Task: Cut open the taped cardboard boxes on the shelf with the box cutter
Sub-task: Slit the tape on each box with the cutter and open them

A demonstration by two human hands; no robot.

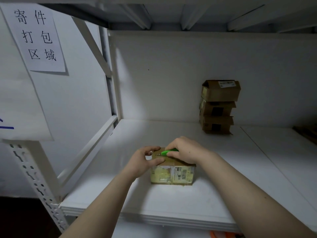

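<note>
A small taped cardboard box point(173, 174) with a shipping label on its front sits on the white shelf point(171, 203), near the middle. My left hand point(144, 160) grips the box's left top edge, thumb on top. My right hand point(185, 152) holds a green box cutter point(167, 152) over the box's top, tip pointing left toward the left hand. The blade itself is too small to make out.
A stack of three cardboard boxes point(217, 107) stands at the back right against the white wall; the top one has a raised flap. A paper sign point(36, 36) hangs on the left. The slotted metal shelf post point(39, 182) rises at the front left.
</note>
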